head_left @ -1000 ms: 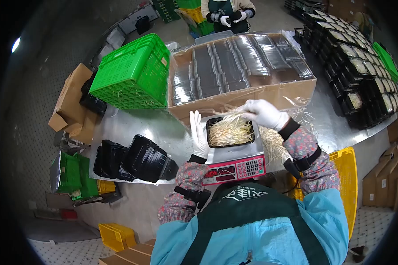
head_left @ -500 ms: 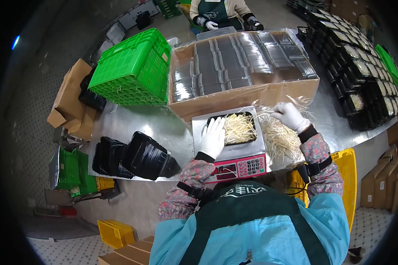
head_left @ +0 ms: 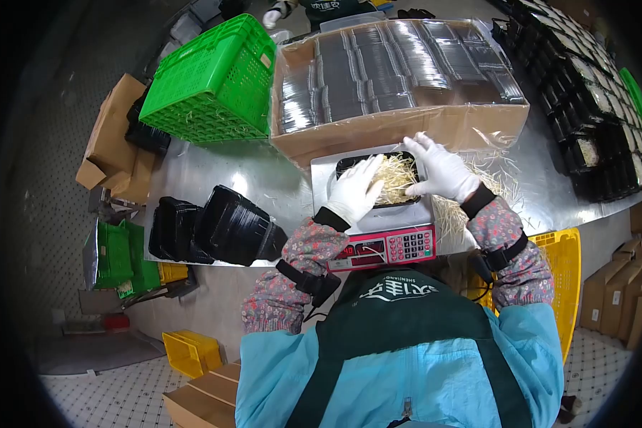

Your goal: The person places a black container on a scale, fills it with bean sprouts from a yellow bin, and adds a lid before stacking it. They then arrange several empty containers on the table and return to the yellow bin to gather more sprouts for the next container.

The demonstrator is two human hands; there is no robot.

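Note:
A black tray [head_left: 386,206] filled with pale bean sprouts [head_left: 398,175] rests on the metal plate of a red digital scale [head_left: 396,247]. My left hand [head_left: 357,189], in a white glove, lies on the tray's left part with its fingers over the sprouts. On the right side, my gloved right hand [head_left: 444,170] rests at the tray's edge, fingers spread and thumb at the sprouts. Neither hand visibly grips anything. A loose pile of sprouts [head_left: 449,217] lies on the table right of the scale, partly under my right forearm.
Behind the scale stands a cardboard box [head_left: 399,133] of clear lids. A green crate [head_left: 214,78] is at the back left, black empty trays [head_left: 228,227] at the left. Filled trays [head_left: 588,153] are stacked at the right. Across the table is a person in an apron [head_left: 335,8].
My right hand has moved left from the loose sprouts to the tray. My left hand has shifted further over the sprouts. The view has shifted, and the other person's arm has moved left.

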